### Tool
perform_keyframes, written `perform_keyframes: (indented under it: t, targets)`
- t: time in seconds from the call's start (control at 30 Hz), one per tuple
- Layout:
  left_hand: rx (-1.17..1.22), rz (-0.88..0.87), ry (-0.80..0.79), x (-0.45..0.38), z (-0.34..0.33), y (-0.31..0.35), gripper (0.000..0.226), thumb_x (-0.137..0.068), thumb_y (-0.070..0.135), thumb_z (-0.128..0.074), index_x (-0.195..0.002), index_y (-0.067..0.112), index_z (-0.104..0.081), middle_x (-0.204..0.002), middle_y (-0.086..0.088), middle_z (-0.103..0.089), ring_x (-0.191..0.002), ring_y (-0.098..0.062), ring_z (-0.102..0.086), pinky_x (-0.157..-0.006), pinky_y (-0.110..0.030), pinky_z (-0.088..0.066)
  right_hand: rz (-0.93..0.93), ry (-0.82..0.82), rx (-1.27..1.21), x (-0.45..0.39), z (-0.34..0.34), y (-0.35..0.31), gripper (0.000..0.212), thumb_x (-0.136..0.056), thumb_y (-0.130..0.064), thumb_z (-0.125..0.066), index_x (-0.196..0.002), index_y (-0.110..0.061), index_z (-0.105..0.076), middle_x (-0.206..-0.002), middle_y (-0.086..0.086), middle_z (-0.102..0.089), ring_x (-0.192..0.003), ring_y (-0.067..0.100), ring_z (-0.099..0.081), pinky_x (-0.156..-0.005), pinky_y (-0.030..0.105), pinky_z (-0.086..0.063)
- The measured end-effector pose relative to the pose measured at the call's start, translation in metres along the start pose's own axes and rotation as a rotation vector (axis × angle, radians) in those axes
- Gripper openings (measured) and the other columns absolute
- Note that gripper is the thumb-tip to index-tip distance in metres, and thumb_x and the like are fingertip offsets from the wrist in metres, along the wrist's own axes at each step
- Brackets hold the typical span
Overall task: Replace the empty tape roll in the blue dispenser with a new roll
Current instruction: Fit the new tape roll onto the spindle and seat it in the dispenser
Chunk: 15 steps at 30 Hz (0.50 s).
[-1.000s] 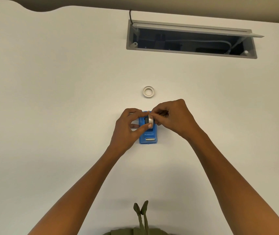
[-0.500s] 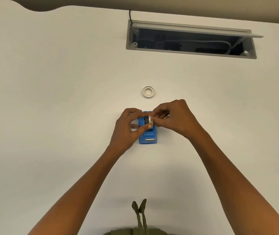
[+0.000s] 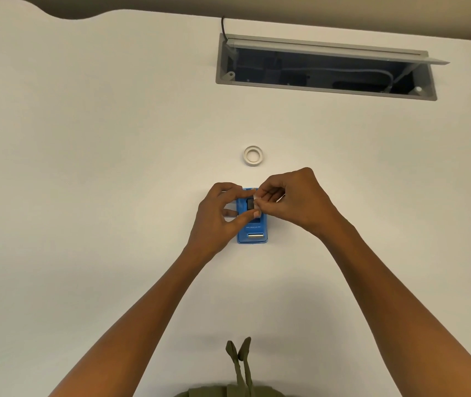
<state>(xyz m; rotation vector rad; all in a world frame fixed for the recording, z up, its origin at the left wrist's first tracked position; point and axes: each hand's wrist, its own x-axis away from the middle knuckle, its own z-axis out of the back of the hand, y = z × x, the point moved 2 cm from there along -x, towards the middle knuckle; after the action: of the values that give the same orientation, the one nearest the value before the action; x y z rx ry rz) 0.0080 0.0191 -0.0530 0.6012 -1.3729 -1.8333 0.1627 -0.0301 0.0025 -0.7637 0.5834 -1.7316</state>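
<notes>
The blue tape dispenser point(image 3: 253, 232) lies flat on the white table, its metal cutter strip toward me. A white tape roll point(image 3: 257, 202) stands on edge over the dispenser's dark well, pinched between both hands. My left hand point(image 3: 217, 216) grips the roll with thumb and forefinger from the left. My right hand point(image 3: 294, 199) holds it from the right, fingertips at its top edge. Most of the roll is hidden by fingers. A second white ring, a tape core point(image 3: 253, 155), lies flat on the table beyond the dispenser.
A long open cable hatch point(image 3: 326, 70) with a raised grey lid is set in the table at the back right. A green strap point(image 3: 240, 365) hangs at the near edge by my body. The white table point(image 3: 85, 167) spreads wide on both sides.
My right fingers have shifted slightly up along the roll's top edge. The roll has turned a little and sits lower over the well. The left hand has barely moved.
</notes>
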Motion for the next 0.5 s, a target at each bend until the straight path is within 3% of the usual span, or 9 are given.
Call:
perform_keyframes:
  t: [0.17,0.27,0.37,0.5]
  targets:
    - [-0.039,0.023,0.006,-0.001,-0.001,-0.004,0.035,-0.077,0.025,-0.074,-0.111,0.021,-0.064,-0.113,-0.003,-0.055,-0.095,-0.008,-0.056,-0.071,-0.005,-0.047,-0.006,0.017,0.018,-0.003,0.0,0.001,0.008,-0.078,-0.009,-0.068,-0.084,-0.006,-0.073,-0.073,0.009,-0.073,-0.065,0.018,-0.068,-0.07,0.027,-0.055]
    - [-0.028,0.028,0.002,-0.001,0.0,-0.003,0.035,-0.076,0.027,-0.074,-0.11,0.022,-0.064,-0.112,-0.001,-0.055,-0.095,-0.007,-0.056,-0.071,-0.005,-0.048,-0.048,0.032,-0.027,-0.003,-0.002,0.003,0.007,-0.081,-0.011,-0.067,-0.084,-0.007,-0.072,-0.072,0.01,-0.073,-0.061,0.018,-0.069,-0.067,0.025,-0.057]
    - [-0.024,0.037,-0.004,-0.002,0.001,-0.003,0.033,-0.076,0.028,-0.073,-0.107,0.029,-0.063,-0.111,0.001,-0.054,-0.094,-0.008,-0.055,-0.07,-0.004,-0.047,-0.128,0.054,-0.168,-0.003,-0.004,0.009,0.011,-0.087,-0.01,-0.063,-0.088,-0.005,-0.072,-0.071,0.014,-0.073,-0.059,0.021,-0.071,-0.069,0.034,-0.061]
    - [-0.015,0.048,-0.009,-0.001,0.0,-0.003,0.035,-0.076,0.03,-0.073,-0.109,0.028,-0.063,-0.111,0.001,-0.054,-0.096,-0.011,-0.056,-0.071,-0.006,-0.049,-0.117,0.071,-0.227,0.006,-0.003,0.013,0.01,-0.081,-0.011,-0.07,-0.09,-0.012,-0.075,-0.077,0.004,-0.072,-0.065,0.018,-0.07,-0.064,0.038,-0.061]
